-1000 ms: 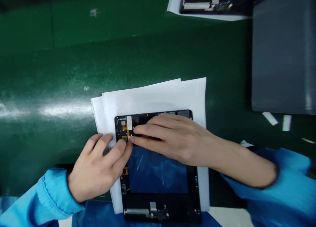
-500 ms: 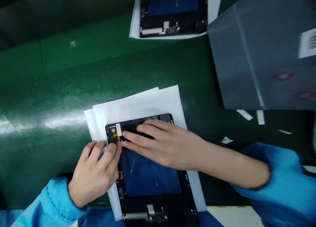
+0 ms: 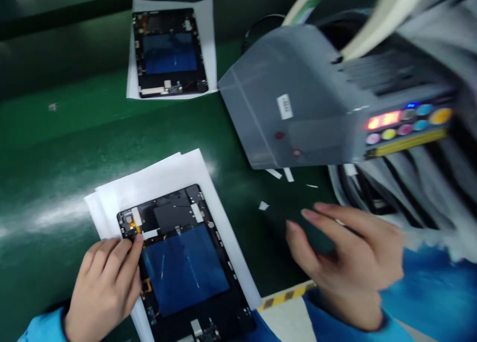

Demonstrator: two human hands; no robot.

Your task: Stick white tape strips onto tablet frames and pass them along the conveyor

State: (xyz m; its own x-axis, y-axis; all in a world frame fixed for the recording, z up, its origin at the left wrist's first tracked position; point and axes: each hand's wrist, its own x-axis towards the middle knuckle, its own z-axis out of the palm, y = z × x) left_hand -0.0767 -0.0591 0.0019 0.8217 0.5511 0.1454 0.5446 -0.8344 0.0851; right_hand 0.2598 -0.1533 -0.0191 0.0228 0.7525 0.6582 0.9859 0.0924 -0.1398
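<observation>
An opened tablet (image 3: 238,309) with a blue inner panel and white tape strips lies on white paper sheets (image 3: 186,166). My left hand (image 3: 106,277) is closed at its upper left edge, fingertips pressed beside an orange flex cable and a white strip. Some of those fingertips are hidden by the hand itself. Out to the right of the tablet, my right hand (image 3: 350,252) hovers over the green table (image 3: 238,233). Its fingers are spread, it looks blurred, and nothing shows between them.
A grey machine (image 3: 309,128) with a lit red display and coloured buttons stands at the upper right. Behind, another opened tablet (image 3: 169,51) rests on paper. Small white scraps (image 3: 264,206) lie near the machine. Black-and-white strips (image 3: 387,193) hang below it.
My right hand has lifted off the tablet and moved right, with its fingers spreading. My left hand stays at the tablet's edge. The view has swung right, showing more of the machine.
</observation>
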